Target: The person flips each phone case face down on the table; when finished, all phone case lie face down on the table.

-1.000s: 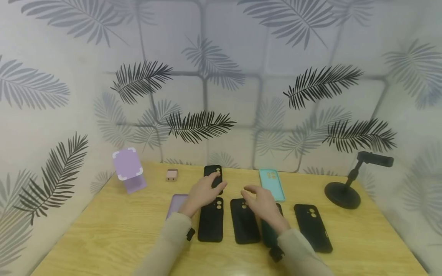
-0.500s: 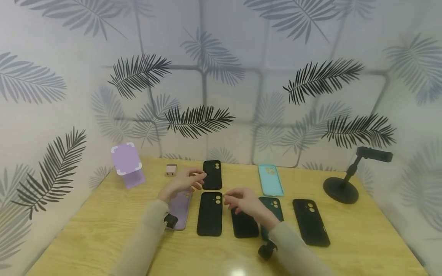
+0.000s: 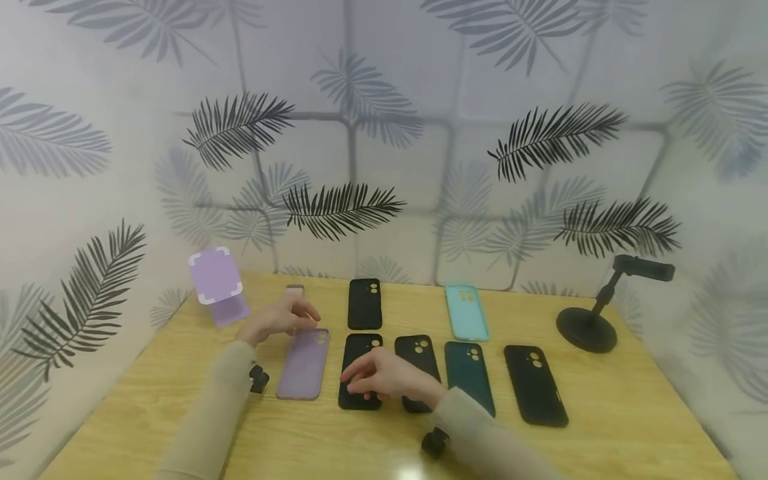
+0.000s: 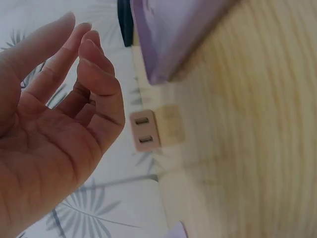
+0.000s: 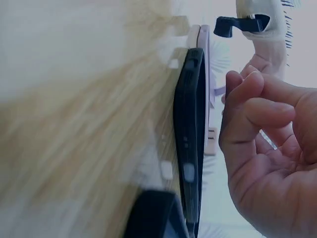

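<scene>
In the head view, my left hand (image 3: pixel 282 319) hovers at the top edge of a lilac phone case (image 3: pixel 303 370), fingers loosely bent. A pink plug charger (image 3: pixel 294 289) is partly covered by that hand; the left wrist view shows its two slots (image 4: pixel 144 131) beyond the fingers, and the palm holds nothing. My right hand (image 3: pixel 387 375) is over a black phone case (image 3: pixel 361 347), partly hiding it and a second black case (image 3: pixel 429 363) beside it. In the right wrist view its fingers (image 5: pixel 242 134) are relaxed, holding nothing, with a gap to the case edge (image 5: pixel 188 129).
A dark teal case (image 3: pixel 469 377) and another black case (image 3: pixel 535 387) lie to the right. Behind are a black case (image 3: pixel 364 307) and a turquoise one (image 3: pixel 468 313). A lilac phone stand (image 3: pixel 216 283) is at back left, a black stand (image 3: pixel 588 328) at back right.
My left hand has moved left from the rear black case, past the lilac case's top. My right hand has shifted left and nearer, over the front black case. The cases keep their places.
</scene>
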Motion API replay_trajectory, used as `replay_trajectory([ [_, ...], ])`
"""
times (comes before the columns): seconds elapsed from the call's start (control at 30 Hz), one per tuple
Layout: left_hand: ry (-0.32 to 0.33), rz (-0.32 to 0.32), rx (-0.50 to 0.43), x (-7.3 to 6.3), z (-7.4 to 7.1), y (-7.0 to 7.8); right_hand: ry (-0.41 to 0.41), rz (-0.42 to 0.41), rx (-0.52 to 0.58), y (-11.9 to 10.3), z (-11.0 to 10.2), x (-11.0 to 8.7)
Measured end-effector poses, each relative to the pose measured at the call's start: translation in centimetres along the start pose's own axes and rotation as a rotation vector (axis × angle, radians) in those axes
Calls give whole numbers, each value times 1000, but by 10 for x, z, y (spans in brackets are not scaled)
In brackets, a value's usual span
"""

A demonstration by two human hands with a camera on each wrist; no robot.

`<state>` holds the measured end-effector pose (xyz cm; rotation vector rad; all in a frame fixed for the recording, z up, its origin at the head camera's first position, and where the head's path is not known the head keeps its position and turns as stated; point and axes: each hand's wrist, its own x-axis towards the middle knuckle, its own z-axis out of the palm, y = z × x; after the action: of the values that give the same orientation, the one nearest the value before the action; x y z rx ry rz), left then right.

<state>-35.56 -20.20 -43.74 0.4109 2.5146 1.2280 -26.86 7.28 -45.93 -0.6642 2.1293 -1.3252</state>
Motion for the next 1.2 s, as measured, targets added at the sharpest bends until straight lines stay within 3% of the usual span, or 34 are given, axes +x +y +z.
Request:
replay_trajectory([
  [0.33, -22, -59, -1, 0, -3, -27, -47, -39, -83, -10, 19, 20],
  [0.67, -33, -57, 17, 3, -7, -41, -77, -19, -137, -15, 31, 30],
  [1.2, -55, -77, -15, 4, -7, -35, -14, 114, -77, -31, 39, 34],
])
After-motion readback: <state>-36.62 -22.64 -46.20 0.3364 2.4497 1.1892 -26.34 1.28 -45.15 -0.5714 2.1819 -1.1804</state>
